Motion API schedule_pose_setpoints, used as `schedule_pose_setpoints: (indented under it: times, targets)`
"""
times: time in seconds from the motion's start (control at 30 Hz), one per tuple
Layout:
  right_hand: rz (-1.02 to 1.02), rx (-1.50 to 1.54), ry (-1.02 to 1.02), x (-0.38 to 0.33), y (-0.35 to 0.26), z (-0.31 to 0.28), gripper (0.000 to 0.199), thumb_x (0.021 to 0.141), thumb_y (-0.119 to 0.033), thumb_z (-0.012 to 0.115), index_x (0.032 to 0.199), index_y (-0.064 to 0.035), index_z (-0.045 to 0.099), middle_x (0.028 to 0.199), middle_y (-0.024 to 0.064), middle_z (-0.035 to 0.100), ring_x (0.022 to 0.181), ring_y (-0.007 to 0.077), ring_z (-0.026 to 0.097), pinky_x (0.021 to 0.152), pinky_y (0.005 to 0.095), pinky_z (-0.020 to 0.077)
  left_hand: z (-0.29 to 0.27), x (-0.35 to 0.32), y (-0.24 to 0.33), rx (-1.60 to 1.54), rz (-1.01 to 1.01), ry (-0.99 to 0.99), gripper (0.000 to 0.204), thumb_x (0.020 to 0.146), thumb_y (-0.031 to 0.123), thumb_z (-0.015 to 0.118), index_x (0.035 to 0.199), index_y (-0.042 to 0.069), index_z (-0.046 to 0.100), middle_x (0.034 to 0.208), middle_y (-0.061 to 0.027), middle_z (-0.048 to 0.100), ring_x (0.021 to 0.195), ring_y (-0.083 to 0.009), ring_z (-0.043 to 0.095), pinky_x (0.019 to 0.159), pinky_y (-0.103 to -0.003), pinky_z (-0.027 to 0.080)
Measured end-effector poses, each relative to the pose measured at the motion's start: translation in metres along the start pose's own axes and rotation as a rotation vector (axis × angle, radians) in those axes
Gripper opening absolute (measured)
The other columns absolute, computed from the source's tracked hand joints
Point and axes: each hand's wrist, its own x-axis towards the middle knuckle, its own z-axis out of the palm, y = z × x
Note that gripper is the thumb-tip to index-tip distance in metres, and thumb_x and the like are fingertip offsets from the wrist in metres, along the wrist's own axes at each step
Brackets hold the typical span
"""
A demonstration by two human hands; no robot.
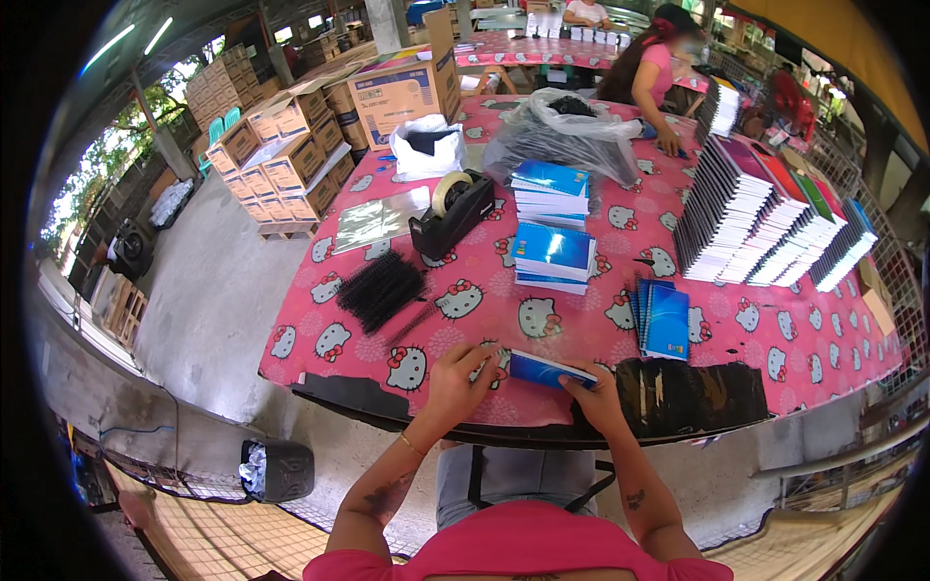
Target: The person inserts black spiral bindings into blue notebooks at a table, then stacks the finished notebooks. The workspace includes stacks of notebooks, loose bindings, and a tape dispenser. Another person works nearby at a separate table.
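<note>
A small blue notebook lies at the near edge of the table covered in a pink cartoon-cat cloth. My left hand grips its left end and my right hand holds its right end. Just beyond them lie a heap of black spiral binding coils, two stacks of blue notebooks and a few blue notebooks standing on edge.
A black tape dispenser sits mid-table beside clear plastic sheets. Long rows of notebooks fill the right side. Plastic bags, cardboard boxes, a person in pink at the far side and a bin on the floor.
</note>
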Motion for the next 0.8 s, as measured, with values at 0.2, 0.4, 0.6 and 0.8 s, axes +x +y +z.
schedule_pose_setpoints:
  times: [0.2,0.4,0.6,0.8]
  targets:
    - [0.015,0.026,-0.006,0.0,0.003,-0.001,0.024,0.089,-0.006,0.069,0.113,-0.0013,0.069,0.094,0.0007,0.068,0.084,0.0072,0.056,0.076,0.0235,0.0451,0.0,0.011,-0.004,0.004,0.072,-0.118,0.023,0.087,0.011,0.072,0.109,0.005,0.065,0.094,-0.0113,0.063,0.073,-0.0274,0.063,0.062,-0.035,0.049]
    - [0.032,0.057,-0.011,0.003,0.007,-0.003,0.025,0.089,-0.007,0.07,0.114,-0.0005,0.069,0.094,0.0006,0.068,0.084,0.007,0.057,0.076,0.0238,0.0461,-0.001,0.025,-0.004,0.028,0.115,-0.299,0.023,0.088,0.016,0.07,0.107,0.005,0.062,0.097,-0.0135,0.06,0.079,-0.0346,0.062,0.065,-0.042,0.049]
    - [0.0,-0.015,0.011,-0.007,-0.002,0.001,0.025,0.09,-0.008,0.071,0.114,-0.0004,0.069,0.097,0.0027,0.07,0.087,0.0098,0.06,0.082,0.0265,0.0482,0.0,0.036,-0.01,0.176,0.183,-0.452,0.034,0.089,0.026,0.067,0.116,0.006,0.06,0.11,-0.0151,0.058,0.098,-0.0365,0.061,0.078,-0.046,0.048]
    - [-0.04,0.077,0.177,-0.013,-0.029,0.013,0.026,0.091,-0.008,0.07,0.116,-0.001,0.069,0.098,0.008,0.071,0.092,0.0114,0.061,0.084,0.0282,0.0489,0.023,-0.017,0.032,0.726,0.264,-0.371,0.075,0.092,0.051,0.055,0.143,-0.002,0.041,0.152,-0.021,0.037,0.141,-0.0383,0.034,0.106,-0.068,0.025]
